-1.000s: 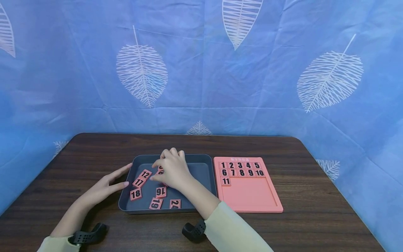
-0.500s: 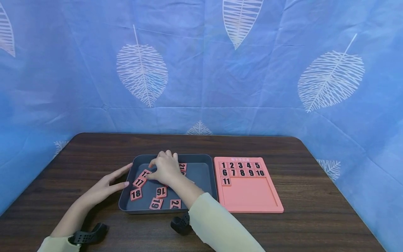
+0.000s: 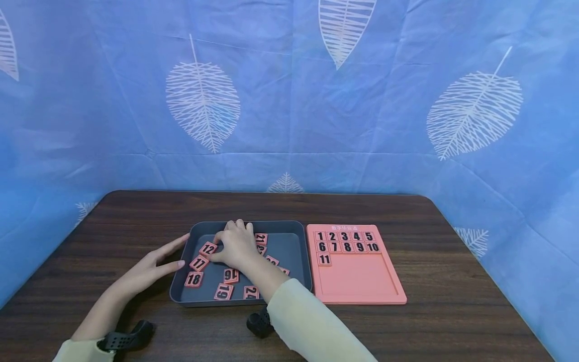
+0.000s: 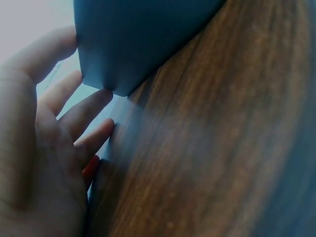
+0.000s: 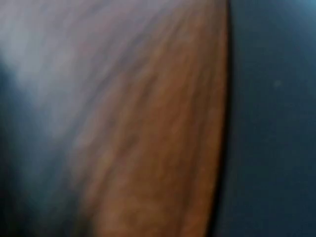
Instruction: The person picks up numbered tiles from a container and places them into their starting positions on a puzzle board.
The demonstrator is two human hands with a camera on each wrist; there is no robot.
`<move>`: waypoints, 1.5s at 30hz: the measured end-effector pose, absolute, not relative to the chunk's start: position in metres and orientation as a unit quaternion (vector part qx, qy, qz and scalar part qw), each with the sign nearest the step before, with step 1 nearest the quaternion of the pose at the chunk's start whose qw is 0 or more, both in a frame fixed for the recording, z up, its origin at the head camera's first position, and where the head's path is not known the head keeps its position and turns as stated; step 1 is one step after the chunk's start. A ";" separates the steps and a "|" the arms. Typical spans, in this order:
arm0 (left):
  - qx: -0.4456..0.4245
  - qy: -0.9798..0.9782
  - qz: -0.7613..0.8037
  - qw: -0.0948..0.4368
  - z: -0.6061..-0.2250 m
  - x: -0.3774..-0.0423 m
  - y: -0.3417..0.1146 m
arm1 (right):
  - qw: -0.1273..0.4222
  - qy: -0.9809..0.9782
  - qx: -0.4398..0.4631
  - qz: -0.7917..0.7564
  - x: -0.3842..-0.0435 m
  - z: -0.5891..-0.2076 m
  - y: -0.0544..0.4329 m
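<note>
In the head view, my right hand (image 3: 237, 245) reaches over the dark grey tray (image 3: 289, 239), thumb and index finger at opposite edges of the pink number 12 tile (image 3: 208, 249). Its other fingers are bent behind, and the palm hides part of the tray. Tile 17 (image 3: 199, 263) lies against the 12, with tile 18 (image 3: 193, 279) just below. My left hand (image 3: 151, 266) rests at the tray's left side, its fingers extended and spread, thumb at the rim. The left wrist view shows those fingertips against the tray's corner (image 4: 113, 59).
Right beside the tray lies a pink puzzle board (image 3: 357, 281) with tiles 1 to 11 in order. Several more tiles lie loose in the tray, among them 16 (image 3: 231, 275), 19 (image 3: 223, 291), 24 (image 3: 251, 292) and 21 (image 3: 261, 239). The wooden table (image 3: 452, 281) extends around them.
My right hand has moved left from the tray's middle to the 12 tile, uncovering tiles to its right. Tiles 17 and 18 have shifted very slightly. My left hand stays put.
</note>
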State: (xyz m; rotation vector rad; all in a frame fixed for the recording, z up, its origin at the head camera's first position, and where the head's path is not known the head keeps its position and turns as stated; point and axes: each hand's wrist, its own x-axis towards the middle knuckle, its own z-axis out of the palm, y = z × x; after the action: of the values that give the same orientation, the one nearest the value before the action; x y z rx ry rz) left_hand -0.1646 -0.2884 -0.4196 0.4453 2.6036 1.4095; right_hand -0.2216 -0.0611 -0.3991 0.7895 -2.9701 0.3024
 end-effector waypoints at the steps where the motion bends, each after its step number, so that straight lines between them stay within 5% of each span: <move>1: 0.148 0.868 0.469 0.073 -0.419 -0.164 -0.288 | 0.030 -0.961 0.257 0.097 -0.222 -0.400 -0.062; 15: 0.148 0.863 0.478 0.075 -0.421 -0.166 -0.289 | 0.049 -0.949 0.283 0.128 -0.211 -0.374 -0.042; 29: 0.152 0.866 0.471 0.067 -0.422 -0.166 -0.290 | 0.100 -0.909 0.356 0.195 -0.188 -0.348 0.044; 45: 0.152 0.867 0.470 0.069 -0.422 -0.165 -0.289 | 0.126 -0.911 0.331 0.211 -0.173 -0.355 0.141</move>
State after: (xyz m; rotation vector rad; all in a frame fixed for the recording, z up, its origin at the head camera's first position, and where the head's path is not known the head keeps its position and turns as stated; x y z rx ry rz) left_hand -0.1649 -0.2894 -0.4219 0.4580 2.6083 1.4150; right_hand -0.1731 0.1405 -0.3549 0.9643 -2.6520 0.6144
